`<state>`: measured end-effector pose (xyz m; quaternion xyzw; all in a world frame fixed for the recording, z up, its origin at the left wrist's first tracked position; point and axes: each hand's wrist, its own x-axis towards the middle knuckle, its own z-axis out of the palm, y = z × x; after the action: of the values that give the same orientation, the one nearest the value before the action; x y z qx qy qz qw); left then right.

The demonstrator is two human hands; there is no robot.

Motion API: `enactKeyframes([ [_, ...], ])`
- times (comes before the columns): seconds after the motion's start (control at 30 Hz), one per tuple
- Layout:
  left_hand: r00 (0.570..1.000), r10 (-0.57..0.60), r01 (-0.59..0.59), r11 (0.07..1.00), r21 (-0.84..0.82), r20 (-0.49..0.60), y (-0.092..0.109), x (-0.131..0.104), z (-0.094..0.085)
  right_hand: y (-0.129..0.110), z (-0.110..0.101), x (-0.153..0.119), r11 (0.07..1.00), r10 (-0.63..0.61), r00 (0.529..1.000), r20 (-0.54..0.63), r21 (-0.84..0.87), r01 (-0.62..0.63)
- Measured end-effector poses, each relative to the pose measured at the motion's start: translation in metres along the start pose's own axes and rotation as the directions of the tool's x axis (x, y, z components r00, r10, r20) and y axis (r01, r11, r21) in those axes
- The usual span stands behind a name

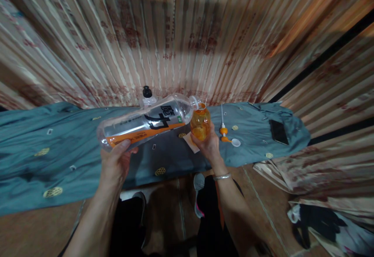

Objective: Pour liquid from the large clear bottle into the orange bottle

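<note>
Clear orange-labelled bottle (143, 126) tilted, neck at mouth of amber bottle (201, 122).

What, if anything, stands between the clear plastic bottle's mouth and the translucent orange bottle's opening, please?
Nothing visible does: the clear plastic bottle, tilted in the left hand, has its mouth right by the rim of the translucent orange bottle in the right hand. The orange pump head lies off to the right.

A hand could pass over the cloth (78, 134) at left; the tilted clear bottle (146, 124) bars the middle, the curtain (163, 66) the far side.
</note>
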<state>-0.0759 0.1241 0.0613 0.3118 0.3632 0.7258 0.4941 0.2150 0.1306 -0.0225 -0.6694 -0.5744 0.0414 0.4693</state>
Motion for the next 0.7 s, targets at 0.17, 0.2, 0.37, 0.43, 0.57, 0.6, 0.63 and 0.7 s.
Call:
enactKeyframes([
  [0.17,1.000,0.006,-0.006,1.000,0.006,0.009,0.0014,-0.0001,0.0031,-0.0024,-0.0018,0.0005,1.000,-0.002,1.000,0.008,0.010,0.002],
  [0.2,1.000,0.008,-0.008,1.000,0.005,0.009,0.0020,-0.0004,0.0041,-0.0026,-0.0018,0.0005,1.000,-0.003,1.000,0.006,0.006,0.003],
  [0.37,1.000,0.007,-0.007,1.000,0.000,0.001,0.0040,-0.0015,0.0070,-0.0009,-0.0006,0.0010,1.000,-0.007,1.000,0.007,-0.010,0.007],
  [0.43,1.000,-0.003,0.003,1.000,0.003,-0.005,0.0036,-0.0014,0.0062,0.0003,-0.0001,0.0011,1.000,-0.008,1.000,0.007,-0.007,0.008],
  [0.57,1.000,-0.010,0.010,1.000,0.005,-0.015,0.0014,-0.0002,0.0035,0.0015,0.0006,0.0007,1.000,-0.020,1.000,-0.002,-0.013,0.020],
  [0.6,1.000,-0.009,0.009,1.000,0.004,-0.016,0.0011,0.0001,0.0030,0.0015,0.0008,0.0006,1.000,-0.022,1.000,-0.002,-0.016,0.022],
  [0.63,1.000,-0.009,0.009,1.000,0.004,-0.016,0.0009,0.0003,0.0027,0.0014,0.0008,0.0004,1.000,-0.024,1.000,-0.002,-0.019,0.024],
  [0.7,1.000,-0.011,0.011,1.000,0.003,-0.018,0.0013,0.0003,0.0025,0.0012,0.0009,0.0003,0.999,-0.033,0.999,-0.001,-0.024,0.033],
])
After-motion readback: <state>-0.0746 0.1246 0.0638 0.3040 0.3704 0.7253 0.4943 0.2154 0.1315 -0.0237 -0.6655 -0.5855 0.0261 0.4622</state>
